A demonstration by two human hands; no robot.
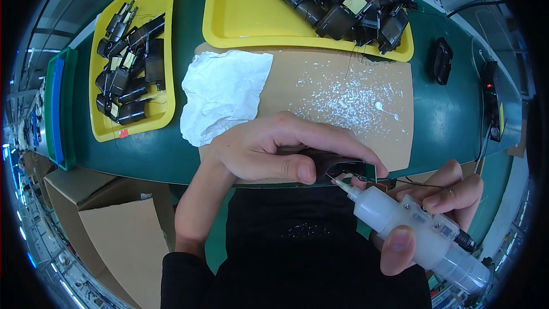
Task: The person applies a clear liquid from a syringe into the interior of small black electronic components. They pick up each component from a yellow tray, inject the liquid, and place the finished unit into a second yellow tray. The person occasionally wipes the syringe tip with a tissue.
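Observation:
My left hand (274,149) is closed around a black plastic housing (323,163), its thumb on the near side and fingers over the far side. A small green circuit board (370,172) sticks out of the housing's right end, with thin wires beside it. In my right hand (423,217) is a translucent glue dispenser (394,212) with a thick white barrel. Its narrow tip points up and left at the housing's opening; whether it touches cannot be made out. Both hands are over the table's front edge.
Cardboard (286,97) covered with white specks lies on the green table (440,126), a crumpled white cloth (226,91) on its left. Yellow trays (134,131) (240,23) hold several black housings. A black part (441,62) lies at right. Cardboard boxes (120,234) stand below left.

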